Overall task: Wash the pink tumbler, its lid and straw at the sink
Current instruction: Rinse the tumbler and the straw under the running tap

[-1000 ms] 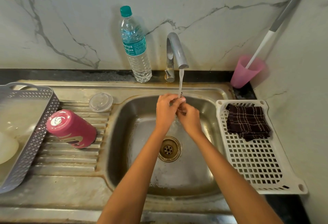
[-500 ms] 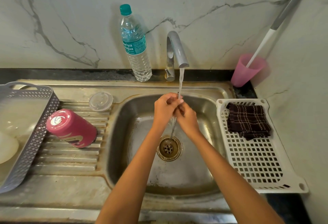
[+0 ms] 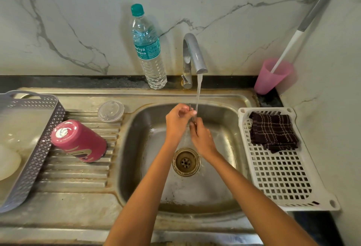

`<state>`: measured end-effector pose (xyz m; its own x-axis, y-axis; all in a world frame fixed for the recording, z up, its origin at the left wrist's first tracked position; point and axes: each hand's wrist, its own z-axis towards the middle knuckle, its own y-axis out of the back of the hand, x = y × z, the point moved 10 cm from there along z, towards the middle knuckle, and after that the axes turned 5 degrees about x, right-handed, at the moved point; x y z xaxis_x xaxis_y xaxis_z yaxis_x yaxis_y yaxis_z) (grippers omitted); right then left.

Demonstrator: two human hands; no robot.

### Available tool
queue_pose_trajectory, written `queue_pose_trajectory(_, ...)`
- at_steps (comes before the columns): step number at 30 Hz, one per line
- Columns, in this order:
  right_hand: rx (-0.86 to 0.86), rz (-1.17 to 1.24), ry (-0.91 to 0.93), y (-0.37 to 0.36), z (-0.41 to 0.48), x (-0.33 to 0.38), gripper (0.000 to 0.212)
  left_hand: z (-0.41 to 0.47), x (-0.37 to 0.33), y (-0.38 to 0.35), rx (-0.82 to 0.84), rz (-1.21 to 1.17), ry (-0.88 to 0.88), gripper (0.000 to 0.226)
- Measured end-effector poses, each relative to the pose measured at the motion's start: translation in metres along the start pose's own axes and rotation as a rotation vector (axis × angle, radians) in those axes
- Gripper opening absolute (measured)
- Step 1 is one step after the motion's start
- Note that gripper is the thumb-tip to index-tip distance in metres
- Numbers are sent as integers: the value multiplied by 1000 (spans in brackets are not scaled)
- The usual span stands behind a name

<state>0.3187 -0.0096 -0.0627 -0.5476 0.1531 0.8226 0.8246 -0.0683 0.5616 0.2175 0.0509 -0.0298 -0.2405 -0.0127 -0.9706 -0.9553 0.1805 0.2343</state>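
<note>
The pink tumbler (image 3: 79,140) lies on its side on the ribbed drainboard, left of the sink basin (image 3: 220,167). Its clear lid (image 3: 111,111) rests flat on the drainboard behind it. Over the basin, under water running from the tap (image 3: 194,54), my left hand (image 3: 178,120) pinches the thin metal straw (image 3: 190,107) near its upper end. My right hand (image 3: 202,138) grips the straw lower down, hiding most of it.
A grey perforated basket (image 3: 39,144) with pale dishes stands at far left. A water bottle (image 3: 148,50) stands behind the sink. A pink cup (image 3: 271,78) holding a long-handled brush sits back right. A white rack (image 3: 283,177) with a dark checked cloth (image 3: 273,130) lies right of the basin.
Both hands have slid along the straw under the stream; the right hand has moved lower toward the drain while the left stays near the straw's top.
</note>
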Motion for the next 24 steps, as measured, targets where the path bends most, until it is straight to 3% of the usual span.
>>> queue_pose_trajectory(4,-41,32,34,8,14,13,27,-5,-5,-3,-32,-31,-8,8)
queue_pose_trajectory(10,17,-173,5,-6,-16,-30,22,10,-15,37,-292,-143,46,14)
queue_pose_trajectory(16,-30,-117,61,1,-8,-9,13,2,-3,2,-69,-53,42,16)
queue_pose_trajectory(18,-50,-46,94,5,-1,7,21,-5,0,-12,-7,-20,32,20)
queue_pose_trajectory(24,-65,19,61,5,-6,-11,28,-4,0,-20,41,24,57,15)
